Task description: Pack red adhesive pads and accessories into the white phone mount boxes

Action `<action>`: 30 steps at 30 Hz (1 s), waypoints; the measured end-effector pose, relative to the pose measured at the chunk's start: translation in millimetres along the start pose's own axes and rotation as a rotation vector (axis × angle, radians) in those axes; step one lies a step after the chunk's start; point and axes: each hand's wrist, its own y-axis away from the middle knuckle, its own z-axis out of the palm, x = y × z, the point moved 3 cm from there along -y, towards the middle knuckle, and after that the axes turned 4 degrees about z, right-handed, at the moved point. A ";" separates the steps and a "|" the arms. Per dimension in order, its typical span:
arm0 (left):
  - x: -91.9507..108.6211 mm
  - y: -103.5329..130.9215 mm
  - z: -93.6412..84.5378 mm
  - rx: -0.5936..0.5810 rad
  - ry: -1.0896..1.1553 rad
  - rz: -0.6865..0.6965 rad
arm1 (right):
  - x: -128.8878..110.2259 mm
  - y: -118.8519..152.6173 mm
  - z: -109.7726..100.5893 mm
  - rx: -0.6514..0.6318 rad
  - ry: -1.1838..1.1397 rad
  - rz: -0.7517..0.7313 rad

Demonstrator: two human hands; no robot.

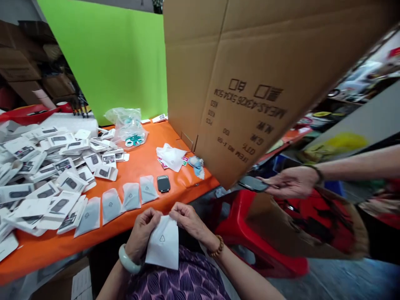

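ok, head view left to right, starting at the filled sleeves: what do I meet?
Four translucent white sleeves → black rounded-rectangular device → crumpled pale-blue wad → dark flat device → co-worker's hand

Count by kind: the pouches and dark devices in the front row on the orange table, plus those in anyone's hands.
Row pouches: 4
Pouch between left hand and right hand, held pouch: 1
Row device: 1
Device in other person's hand, held device: 1
Total: 7
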 end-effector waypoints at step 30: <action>-6.3 8.5 -22.4 -0.020 -0.042 -0.069 | 3.6 -63.9 -120.6 0.868 -0.966 -0.304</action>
